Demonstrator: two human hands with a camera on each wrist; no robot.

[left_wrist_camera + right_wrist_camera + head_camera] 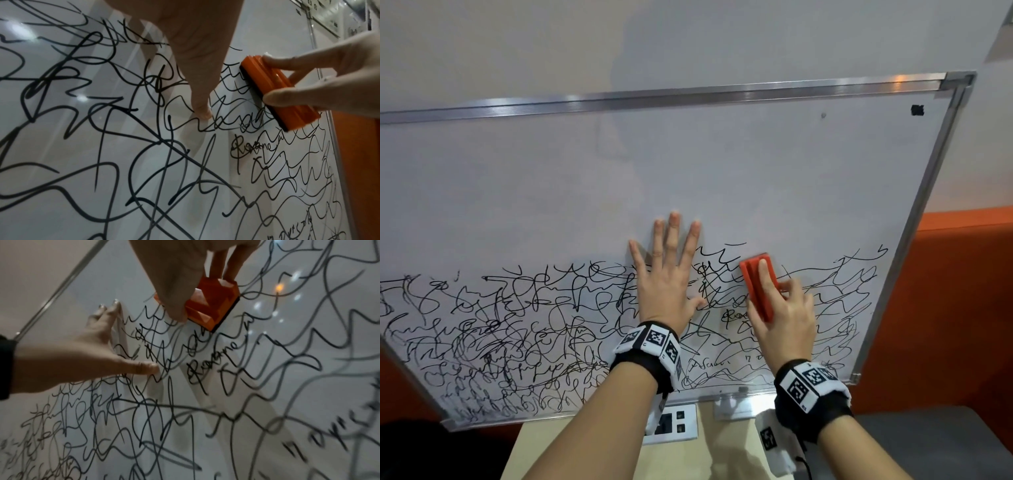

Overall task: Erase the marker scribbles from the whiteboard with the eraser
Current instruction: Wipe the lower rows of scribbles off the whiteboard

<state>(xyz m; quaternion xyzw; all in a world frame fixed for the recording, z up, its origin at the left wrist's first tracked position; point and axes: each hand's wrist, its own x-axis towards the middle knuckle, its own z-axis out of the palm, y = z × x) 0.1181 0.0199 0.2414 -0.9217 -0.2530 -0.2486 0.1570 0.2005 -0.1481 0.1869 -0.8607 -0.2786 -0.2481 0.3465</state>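
Far out past the little finger of the left hand (666, 287), black marker scribbles (517, 329) crowd the lower band of the whiteboard (688, 164), thick and tangled down to the bottom frame. The left hand lies flat on the board with its fingers (674, 233) straight and spread, gripping nothing; the fingertips reach up into the bare white area above the scribbles, while the palm covers some of the lines. In the left wrist view its thumb (202, 112) presses down onto a looping stroke.

Just beyond that thumb, more scribbles fill the gap between the two hands, and a small written word sits below the thumb of the right hand (786, 315).

The right hand holds the orange eraser (758, 286), its long axis running away from the wrist. The index finger (765, 274) lies stretched along the eraser's back, the thumb rests on one long side and the other fingers curl against the opposite side. The dark felt underside lies against the board at the upper edge of the scribbled band.

Past the right hand's outer fingers, thinner wavy lines run on toward the board's metal frame (914, 219), with an orange wall (962, 308) beyond it.
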